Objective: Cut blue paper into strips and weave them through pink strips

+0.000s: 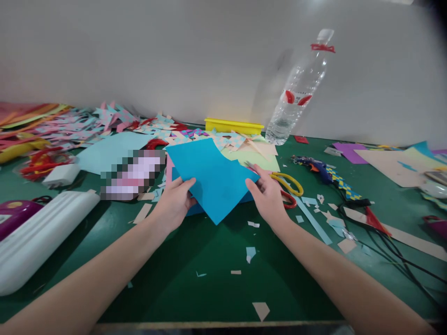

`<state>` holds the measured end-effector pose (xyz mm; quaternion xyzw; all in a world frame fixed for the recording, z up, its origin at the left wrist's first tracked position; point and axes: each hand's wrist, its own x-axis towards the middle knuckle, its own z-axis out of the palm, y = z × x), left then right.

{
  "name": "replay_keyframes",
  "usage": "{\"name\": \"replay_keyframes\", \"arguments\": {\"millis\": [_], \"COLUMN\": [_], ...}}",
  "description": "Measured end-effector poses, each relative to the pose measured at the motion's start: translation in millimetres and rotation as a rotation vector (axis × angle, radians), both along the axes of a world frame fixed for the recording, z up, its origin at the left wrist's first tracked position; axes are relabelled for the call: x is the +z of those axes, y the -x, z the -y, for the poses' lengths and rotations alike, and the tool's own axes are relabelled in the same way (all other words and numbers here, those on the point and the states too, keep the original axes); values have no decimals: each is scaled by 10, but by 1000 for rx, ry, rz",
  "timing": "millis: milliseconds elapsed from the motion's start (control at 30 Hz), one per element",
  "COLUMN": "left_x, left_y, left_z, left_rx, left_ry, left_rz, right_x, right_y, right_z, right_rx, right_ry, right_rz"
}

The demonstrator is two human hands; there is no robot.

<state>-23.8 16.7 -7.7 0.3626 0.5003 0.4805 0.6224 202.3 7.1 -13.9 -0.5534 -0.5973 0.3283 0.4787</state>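
Note:
A bright blue sheet of paper [214, 179] is held up above the green table, one corner pointing down and a notch cut in its upper right edge. My left hand [176, 202] pinches its left side between thumb and fingers. On the right, my right hand [267, 193] grips the sheet's right corner. Scissors with yellow and red handles [288, 181] lie by my right hand, their blades partly hidden behind its fingers; whether the hand also holds them is unclear. More blue paper [195, 209] shows beneath the sheet.
A water bottle [296, 95] leans against the grey wall beside a yellow tray [233, 126]. At left are a pixelated phone [134, 177], a long white object [45, 237] and paper strips [70, 128]. Scraps dot the green table [209, 298]; black cords [394, 251] lie right.

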Motion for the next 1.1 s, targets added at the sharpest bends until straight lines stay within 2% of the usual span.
{"name": "replay_keyframes", "arguments": {"millis": [67, 133, 233, 367, 467, 600, 667, 767, 867, 933, 1033, 1100], "left_x": [-6, 2, 40, 89, 105, 112, 110, 102, 98, 102, 105, 92], "left_y": [-17, -33, -57, -89, -90, -56, -48, -66, -87, -84, -64, -57], "left_z": [11, 28, 63, 97, 88, 59, 60, 85, 115, 132, 161, 184], "left_rx": [-34, -79, -134, -179, -222, -368, -345, -222, -86, -46, -158, -290], "left_ry": [10, 8, 24, 74, 47, -38, -30, 44, 102, 130, 119, 64], "left_rz": [-18, -10, 45, 122, 80, 4, 30, 60, 23, -13, -63, -107], "right_x": [17, 28, 23, 49, 131, 213, 212, 183, 155, 145, 138, 134], "right_y": [35, 63, 83, 94, 116, 156, 170, 174, 162, 155, 168, 195], "right_z": [23, 41, 71, 161, 235, 267, 259, 248, 255, 263, 263, 253], "right_rx": [61, 181, 338, 392, 485, 653, 702, 746, 709, 559, 291, 263], "right_ry": [-19, -44, -46, -72, -216, -408, -426, -432, -438, -411, -250, -73], "right_rz": [-80, -149, -161, 81, 322, 540, 610, 655, 516, 316, 27, -115]}}
